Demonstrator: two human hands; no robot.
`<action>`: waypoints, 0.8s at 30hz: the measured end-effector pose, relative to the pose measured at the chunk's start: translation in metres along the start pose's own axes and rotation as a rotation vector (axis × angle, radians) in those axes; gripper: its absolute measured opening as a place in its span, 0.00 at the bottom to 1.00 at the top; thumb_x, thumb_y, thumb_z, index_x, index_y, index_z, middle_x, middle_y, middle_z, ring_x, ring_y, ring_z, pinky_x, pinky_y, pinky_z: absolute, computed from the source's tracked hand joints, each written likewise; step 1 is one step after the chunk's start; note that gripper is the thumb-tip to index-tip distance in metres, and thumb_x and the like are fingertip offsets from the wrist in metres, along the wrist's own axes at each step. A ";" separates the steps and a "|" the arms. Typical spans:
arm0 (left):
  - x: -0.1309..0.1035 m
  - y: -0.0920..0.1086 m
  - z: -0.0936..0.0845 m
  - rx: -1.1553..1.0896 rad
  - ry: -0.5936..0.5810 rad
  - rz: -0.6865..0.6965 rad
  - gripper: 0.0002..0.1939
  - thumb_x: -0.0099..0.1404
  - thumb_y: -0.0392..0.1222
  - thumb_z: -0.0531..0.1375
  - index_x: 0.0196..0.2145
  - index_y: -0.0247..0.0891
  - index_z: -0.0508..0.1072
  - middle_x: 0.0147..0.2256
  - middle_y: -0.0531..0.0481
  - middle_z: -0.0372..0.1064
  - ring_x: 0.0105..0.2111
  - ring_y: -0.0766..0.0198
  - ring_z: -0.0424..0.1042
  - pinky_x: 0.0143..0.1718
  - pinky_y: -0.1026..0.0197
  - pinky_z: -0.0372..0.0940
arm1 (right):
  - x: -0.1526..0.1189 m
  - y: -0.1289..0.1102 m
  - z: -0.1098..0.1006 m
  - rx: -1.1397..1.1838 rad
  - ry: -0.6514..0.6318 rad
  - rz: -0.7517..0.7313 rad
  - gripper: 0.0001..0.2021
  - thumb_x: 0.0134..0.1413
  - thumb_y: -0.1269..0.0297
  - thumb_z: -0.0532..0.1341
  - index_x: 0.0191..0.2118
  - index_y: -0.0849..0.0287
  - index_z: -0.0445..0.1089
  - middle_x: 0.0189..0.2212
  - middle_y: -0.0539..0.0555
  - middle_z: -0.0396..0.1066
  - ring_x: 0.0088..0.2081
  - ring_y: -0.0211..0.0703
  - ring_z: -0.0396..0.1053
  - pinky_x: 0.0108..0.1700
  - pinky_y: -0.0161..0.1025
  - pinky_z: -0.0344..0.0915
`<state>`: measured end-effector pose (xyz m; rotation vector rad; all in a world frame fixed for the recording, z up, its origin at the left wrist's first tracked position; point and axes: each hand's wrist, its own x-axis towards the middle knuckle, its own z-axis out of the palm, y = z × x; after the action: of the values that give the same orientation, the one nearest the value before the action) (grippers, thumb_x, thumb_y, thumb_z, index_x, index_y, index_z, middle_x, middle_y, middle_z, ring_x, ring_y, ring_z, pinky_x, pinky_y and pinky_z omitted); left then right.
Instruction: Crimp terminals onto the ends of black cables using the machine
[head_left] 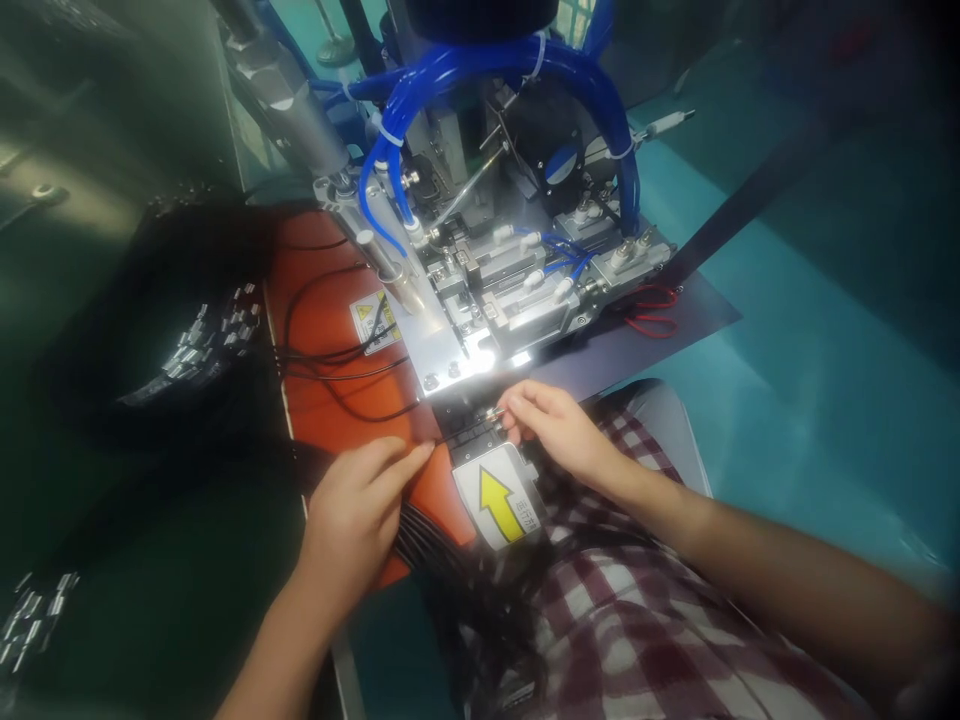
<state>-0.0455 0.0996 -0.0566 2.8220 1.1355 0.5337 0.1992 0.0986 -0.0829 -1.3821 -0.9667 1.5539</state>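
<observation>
A metal machine (525,290) with blue air tubes stands in front of me. My right hand (551,425) pinches a small metal-tipped piece (493,414) at the dark slot below the machine's bright plate. Just nearer to me lies a white label with a yellow arrow (501,505). To the left, my left hand (360,500) is closed, thumb and forefinger together over the orange surface (322,330). A bundle of black cables (427,535) runs beneath it; what its fingertips hold is too small to make out.
Black cables with shiny metal ends (199,345) are heaped on the left. Loose black wires cross the orange surface beside a warning label (375,322). A red wire loop (652,312) lies right of the machine, and a metal cylinder (300,110) rises at the upper left.
</observation>
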 end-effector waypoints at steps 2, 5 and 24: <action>-0.001 0.000 0.001 -0.025 0.021 -0.024 0.14 0.66 0.27 0.52 0.45 0.34 0.74 0.40 0.45 0.71 0.36 0.64 0.70 0.35 0.62 0.65 | -0.003 0.004 -0.002 0.007 0.021 -0.037 0.08 0.60 0.66 0.54 0.33 0.60 0.67 0.26 0.47 0.67 0.24 0.33 0.66 0.32 0.36 0.65; -0.001 0.000 0.001 -0.048 0.029 -0.051 0.14 0.66 0.27 0.52 0.43 0.33 0.74 0.40 0.45 0.72 0.37 0.64 0.70 0.37 0.63 0.66 | -0.010 0.011 -0.004 -0.044 0.040 -0.107 0.07 0.60 0.64 0.55 0.39 0.59 0.68 0.29 0.48 0.69 0.26 0.34 0.68 0.34 0.36 0.66; 0.001 0.000 -0.001 -0.062 0.015 -0.075 0.14 0.68 0.31 0.51 0.42 0.37 0.75 0.39 0.47 0.73 0.35 0.63 0.71 0.35 0.61 0.68 | -0.001 0.006 0.008 -0.352 0.057 -0.208 0.15 0.63 0.58 0.52 0.25 0.55 0.53 0.21 0.44 0.54 0.26 0.36 0.55 0.31 0.36 0.53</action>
<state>-0.0453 0.1003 -0.0558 2.7160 1.2002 0.5755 0.1903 0.0947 -0.0873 -1.4985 -1.3500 1.2231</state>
